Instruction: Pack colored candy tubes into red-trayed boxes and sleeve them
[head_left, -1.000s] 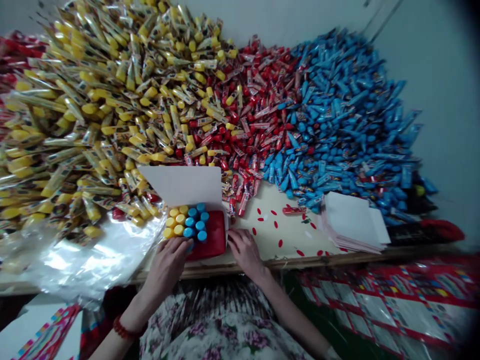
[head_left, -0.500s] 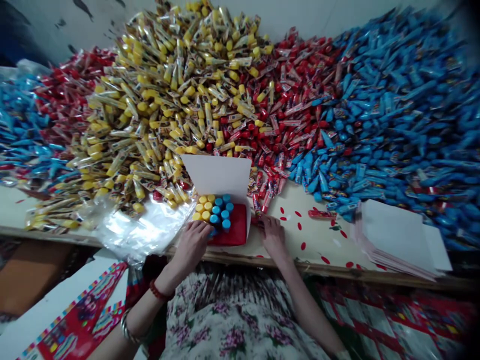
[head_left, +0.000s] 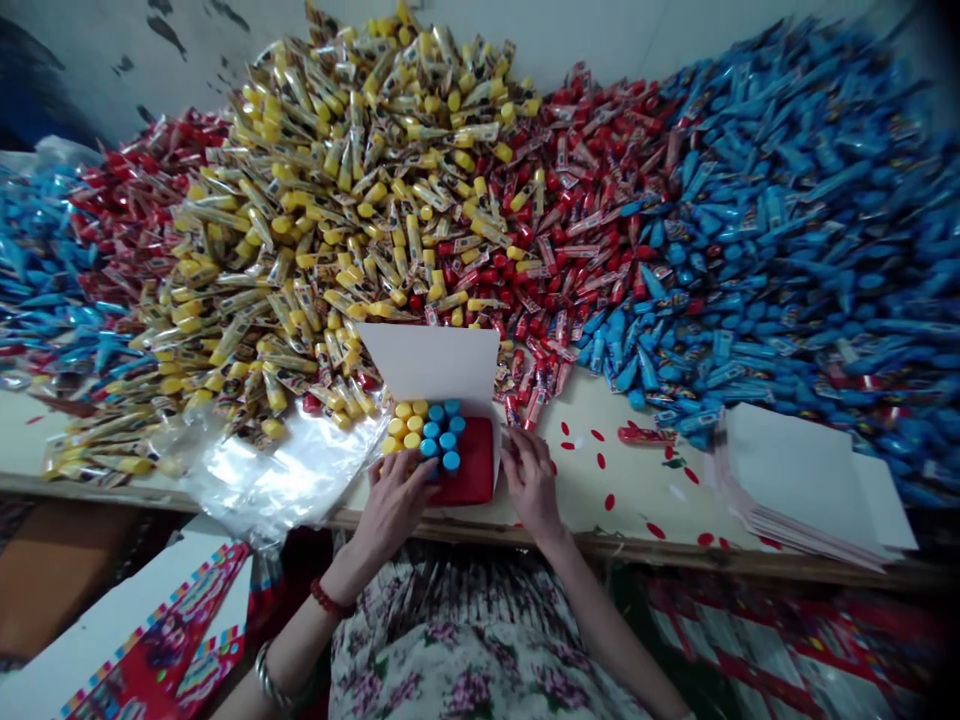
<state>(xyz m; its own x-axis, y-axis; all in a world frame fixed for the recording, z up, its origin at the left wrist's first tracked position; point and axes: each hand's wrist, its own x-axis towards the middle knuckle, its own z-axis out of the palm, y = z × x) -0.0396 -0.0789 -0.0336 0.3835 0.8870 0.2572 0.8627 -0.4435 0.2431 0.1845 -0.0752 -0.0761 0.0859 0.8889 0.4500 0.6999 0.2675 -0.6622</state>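
A small box (head_left: 433,362) stands on the table before me with its white lid flap raised. Inside it, yellow-capped tubes (head_left: 403,424) fill the left part and blue-capped tubes (head_left: 448,441) stand upright beside them. Bare red surface (head_left: 472,462) shows in the right part. My left hand (head_left: 393,503) is closed over the front left edge of the box, fingers against the nearest caps. At the right wall, my right hand (head_left: 531,484) pinches the white side flap (head_left: 501,452) between thumb and fingers. Its fingertips are partly hidden.
Behind the box rise heaps of wrapped yellow tubes (head_left: 300,220), red tubes (head_left: 577,200) and blue tubes (head_left: 795,240). Clear plastic bags (head_left: 277,460) lie left of it. White folded cartons (head_left: 795,480) are stacked at right. Red oval scraps (head_left: 609,501) dot the table.
My right hand has moved left, from the table beside the box to its right side wall. My left hand has stayed at the front left corner.
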